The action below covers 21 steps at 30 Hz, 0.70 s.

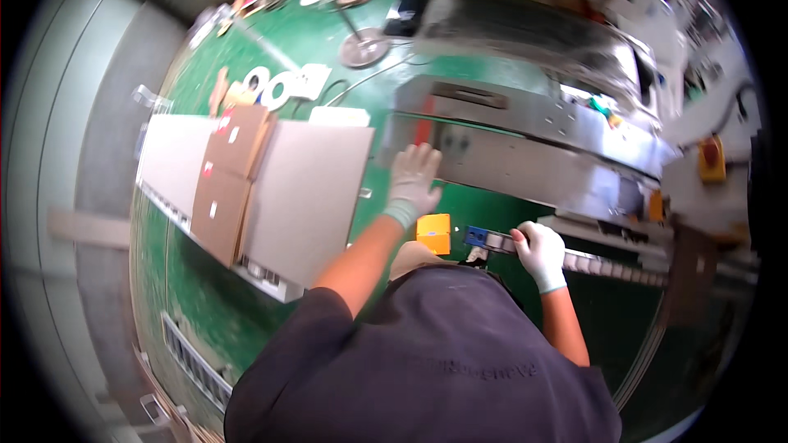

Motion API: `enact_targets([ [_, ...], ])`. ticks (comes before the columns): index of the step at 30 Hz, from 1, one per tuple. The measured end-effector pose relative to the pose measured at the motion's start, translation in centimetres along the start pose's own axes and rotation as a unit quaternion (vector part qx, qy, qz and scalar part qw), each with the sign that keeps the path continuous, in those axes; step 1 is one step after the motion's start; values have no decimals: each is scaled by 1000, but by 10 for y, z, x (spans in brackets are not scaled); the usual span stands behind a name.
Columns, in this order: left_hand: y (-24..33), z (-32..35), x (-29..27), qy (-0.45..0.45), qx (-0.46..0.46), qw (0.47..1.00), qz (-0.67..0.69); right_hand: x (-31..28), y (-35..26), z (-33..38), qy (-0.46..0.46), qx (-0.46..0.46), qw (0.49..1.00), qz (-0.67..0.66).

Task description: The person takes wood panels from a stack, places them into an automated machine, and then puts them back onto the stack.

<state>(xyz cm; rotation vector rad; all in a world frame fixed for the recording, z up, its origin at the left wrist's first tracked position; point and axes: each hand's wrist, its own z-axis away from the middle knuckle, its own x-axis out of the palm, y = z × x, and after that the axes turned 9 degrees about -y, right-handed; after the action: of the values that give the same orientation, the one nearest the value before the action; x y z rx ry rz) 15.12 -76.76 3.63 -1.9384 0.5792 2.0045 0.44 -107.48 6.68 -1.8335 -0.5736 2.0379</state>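
My left hand (414, 179), in a white glove with a pale green cuff, reaches forward with its fingers stretched out. It is over the left end of a long silver metal machine bed (525, 166), just below a red strip (423, 121). My right hand (542, 256), gloved alike, is closed above a narrow row of small whitish blocks or rollers (603, 267). What its fingers hold, if anything, is hidden. Left of that hand sits a blue piece (475, 235) at the row's end. An orange-yellow box (434, 234) lies between my two hands.
On my left stands a grey-topped table (316, 184) with brown cardboard boxes (223, 176) across it. White rolls (279, 90) and a round-based metal stand (364, 47) are on the green floor ahead. A yellow switch box (711, 159) with a red knob is at right.
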Motion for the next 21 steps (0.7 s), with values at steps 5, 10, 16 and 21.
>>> enact_targets([
  [5, -43, 61, -10, -23, 32, 999, 34, 19, -26, -15, -5, -1, 999, 34],
  [10, -153, 129, 36, -11, -246, 952, 183, 40, -63, -30, -23, 8, 999, 31],
  [16, -317, 327, 166, 172, -627, 687, 323, 59, -76, -50, -13, 74, 997, 23],
  [21, -387, 416, 152, 273, -720, 537, 345, 67, -80, -45, 36, 113, 992, 34],
])
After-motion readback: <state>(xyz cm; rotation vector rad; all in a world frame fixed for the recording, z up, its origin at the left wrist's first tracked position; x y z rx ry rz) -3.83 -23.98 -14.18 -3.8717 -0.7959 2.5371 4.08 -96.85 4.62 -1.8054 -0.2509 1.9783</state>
